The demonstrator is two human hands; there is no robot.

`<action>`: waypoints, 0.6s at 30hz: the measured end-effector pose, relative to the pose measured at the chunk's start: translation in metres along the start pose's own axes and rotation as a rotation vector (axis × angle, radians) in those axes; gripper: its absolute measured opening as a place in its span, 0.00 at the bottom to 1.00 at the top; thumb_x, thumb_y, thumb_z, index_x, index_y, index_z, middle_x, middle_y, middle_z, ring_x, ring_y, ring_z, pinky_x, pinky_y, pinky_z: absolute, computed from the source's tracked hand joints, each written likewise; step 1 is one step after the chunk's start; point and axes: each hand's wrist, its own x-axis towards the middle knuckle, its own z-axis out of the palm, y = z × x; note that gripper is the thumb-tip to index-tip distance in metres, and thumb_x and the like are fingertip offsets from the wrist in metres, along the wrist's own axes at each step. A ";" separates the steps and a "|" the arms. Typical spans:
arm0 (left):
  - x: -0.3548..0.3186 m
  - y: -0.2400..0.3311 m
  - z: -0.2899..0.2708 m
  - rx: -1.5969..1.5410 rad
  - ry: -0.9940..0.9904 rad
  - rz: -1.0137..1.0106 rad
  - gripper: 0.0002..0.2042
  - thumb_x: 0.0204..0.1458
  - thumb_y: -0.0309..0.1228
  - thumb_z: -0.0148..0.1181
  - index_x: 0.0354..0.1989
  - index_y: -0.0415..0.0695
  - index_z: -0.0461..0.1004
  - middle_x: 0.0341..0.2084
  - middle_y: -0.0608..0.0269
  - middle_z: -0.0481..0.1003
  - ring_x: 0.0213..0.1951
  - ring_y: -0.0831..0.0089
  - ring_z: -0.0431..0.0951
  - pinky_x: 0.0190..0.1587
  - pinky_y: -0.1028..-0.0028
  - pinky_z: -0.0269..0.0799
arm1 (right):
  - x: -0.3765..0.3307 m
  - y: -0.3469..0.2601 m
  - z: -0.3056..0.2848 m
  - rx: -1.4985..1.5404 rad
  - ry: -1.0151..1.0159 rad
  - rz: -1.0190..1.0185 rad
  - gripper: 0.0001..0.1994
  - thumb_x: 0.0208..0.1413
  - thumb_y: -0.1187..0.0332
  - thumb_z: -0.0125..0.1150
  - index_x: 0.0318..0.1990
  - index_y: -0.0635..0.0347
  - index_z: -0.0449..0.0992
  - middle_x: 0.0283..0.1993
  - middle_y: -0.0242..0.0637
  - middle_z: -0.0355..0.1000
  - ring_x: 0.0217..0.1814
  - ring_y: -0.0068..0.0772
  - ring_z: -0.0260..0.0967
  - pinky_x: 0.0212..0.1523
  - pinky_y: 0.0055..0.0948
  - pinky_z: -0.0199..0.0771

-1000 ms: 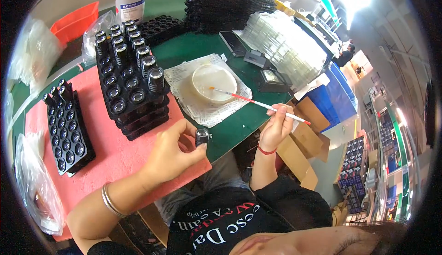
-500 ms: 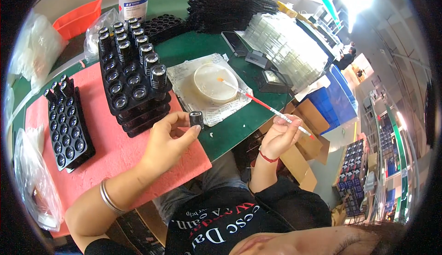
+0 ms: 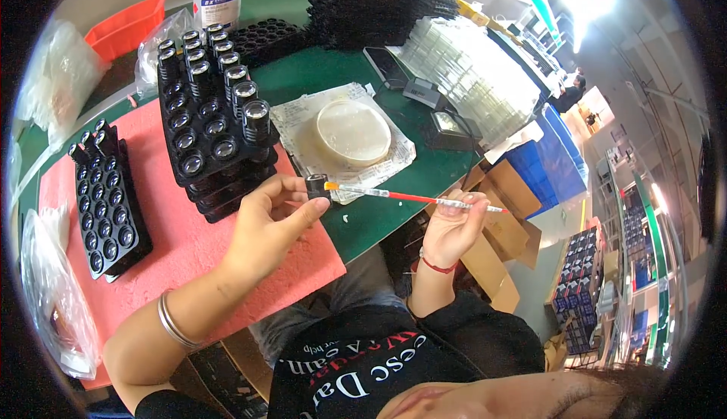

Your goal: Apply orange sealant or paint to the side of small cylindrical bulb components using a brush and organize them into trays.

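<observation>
Between the thumb and fingers of my left hand (image 3: 274,218) is a small black cylinder (image 3: 315,185), which looks like a lens barrel. My right hand (image 3: 456,226) pinches a thin red-and-white paintbrush (image 3: 405,197), its orange bristles at the side of the cylinder. Beyond both hands, a round shallow dish (image 3: 353,133) with pale contents sits on a paper-covered pad (image 3: 299,120). Left of it, stacked black trays (image 3: 231,180) hold lenses, with several taller black barrels (image 3: 256,120) standing in them. A smaller black tray (image 3: 106,207) with lenses lies further left.
Pink foam (image 3: 197,260) covers the near left of the green table (image 3: 394,226). A tin can (image 3: 218,3), a red bin (image 3: 129,25) and stacked black trays (image 3: 371,10) stand at the back. Clear trays (image 3: 469,71), a phone (image 3: 385,65) and cardboard boxes (image 3: 492,264) are on the right.
The paintbrush has swung from over the dish down to the black cylinder in my left hand. My left hand has shifted slightly left and up, still holding the cylinder.
</observation>
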 end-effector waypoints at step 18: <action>0.000 -0.004 0.000 0.094 -0.019 0.067 0.12 0.49 0.29 0.55 0.42 0.40 0.66 0.24 0.70 0.69 0.22 0.85 0.66 0.19 0.86 0.61 | 0.001 0.007 -0.001 -0.125 0.034 -0.071 0.12 0.57 0.61 0.45 0.28 0.59 0.64 0.21 0.32 0.60 0.22 0.21 0.55 0.24 0.21 0.55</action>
